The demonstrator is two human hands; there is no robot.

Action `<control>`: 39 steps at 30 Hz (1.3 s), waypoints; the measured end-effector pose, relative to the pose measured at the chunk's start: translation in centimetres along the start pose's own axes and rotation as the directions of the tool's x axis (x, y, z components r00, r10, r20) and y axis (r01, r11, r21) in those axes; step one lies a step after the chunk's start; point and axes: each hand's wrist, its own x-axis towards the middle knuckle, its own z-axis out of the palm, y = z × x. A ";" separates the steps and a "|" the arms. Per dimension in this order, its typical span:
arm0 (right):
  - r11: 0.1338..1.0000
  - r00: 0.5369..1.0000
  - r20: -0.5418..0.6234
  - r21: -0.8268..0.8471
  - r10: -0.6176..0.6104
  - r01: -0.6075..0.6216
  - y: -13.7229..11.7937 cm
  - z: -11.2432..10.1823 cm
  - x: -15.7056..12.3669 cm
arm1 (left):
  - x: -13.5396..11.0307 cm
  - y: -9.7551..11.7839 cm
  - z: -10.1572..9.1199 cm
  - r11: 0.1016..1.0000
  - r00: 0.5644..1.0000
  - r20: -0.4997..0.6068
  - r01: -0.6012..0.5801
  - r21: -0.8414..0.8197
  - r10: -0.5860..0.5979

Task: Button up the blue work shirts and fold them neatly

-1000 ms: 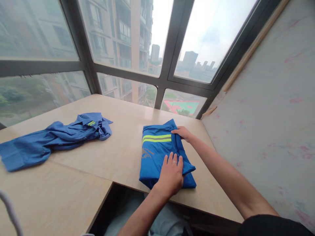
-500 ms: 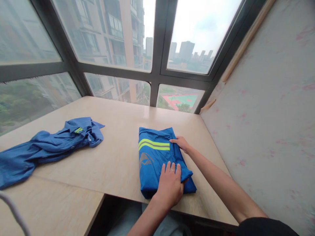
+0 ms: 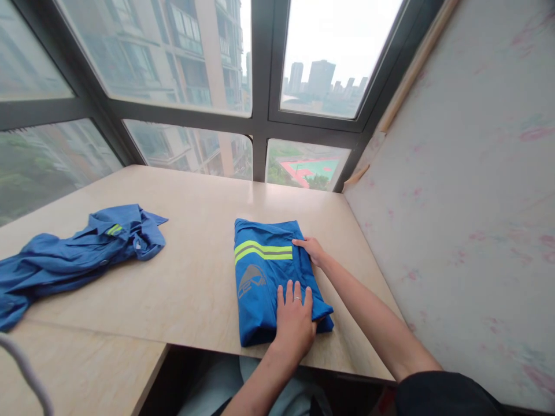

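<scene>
A folded blue garment [image 3: 260, 271] with yellow-green reflective stripes and a grey logo lies on the pale wooden tabletop [image 3: 199, 277] near its front edge. My left hand [image 3: 293, 318] rests flat on the garment's near right part, fingers stretched out, a ring on one finger. My right hand [image 3: 310, 249] touches the garment's right edge beside the stripes, fingers extended and lying on the cloth. Neither hand grips anything.
A second blue shirt [image 3: 73, 254] lies crumpled and unfolded at the left of the table. Dark-framed windows [image 3: 260, 124] line the far side, and a papered wall [image 3: 468, 190] stands close on the right. A grey cord [image 3: 26, 375] shows at the bottom left.
Both hands stay on the folded garment, and the cloth's top edge has been flattened. The view has shifted, so everything sits a little lower and further left.
</scene>
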 end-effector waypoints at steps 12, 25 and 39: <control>1.000 0.999 -0.039 -0.006 -0.024 0.024 0.1 0.2 0.2 | -0.9 -0.7 3.7 0.998 0.981 -0.187 -0.053 0.043 0.061; 0.699 0.849 -0.081 -0.610 -0.523 0.372 1.3 2.1 -4.3 | -1.0 -0.8 3.9 0.996 0.974 -0.213 -0.076 0.035 0.082; 0.071 0.694 0.436 -0.817 -0.573 0.572 6.0 1.4 -6.2 | -9.4 -4.3 -2.2 0.931 0.603 -0.788 -0.345 -0.117 0.125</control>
